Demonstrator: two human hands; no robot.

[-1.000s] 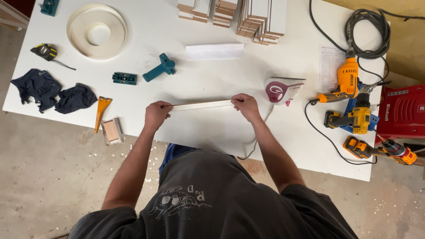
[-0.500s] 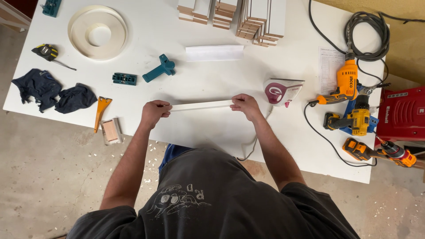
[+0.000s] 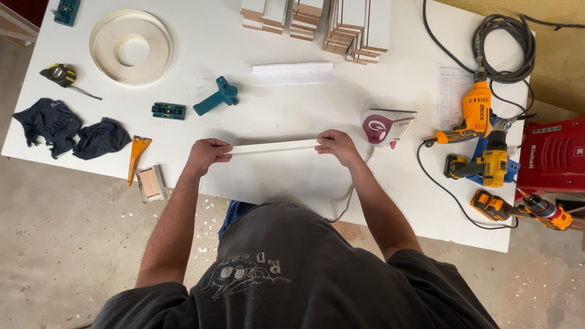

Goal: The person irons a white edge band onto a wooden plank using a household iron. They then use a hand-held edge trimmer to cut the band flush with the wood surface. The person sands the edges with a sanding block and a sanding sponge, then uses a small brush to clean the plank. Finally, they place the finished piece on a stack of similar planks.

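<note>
White worktable being used as base. Narrow white strip being held flat at near table edge, just left of clothes iron: left hand clamped on one end, right hand on other. Alignment step judged underway; steady, even tension being called for next.

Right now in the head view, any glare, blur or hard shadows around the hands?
Head view: sharp, even soft light, no motion blur on left hand or right hand; white strip nearly blends into the white table; only faint shadows under the hands; slight wide-angle bending at edges.
</note>
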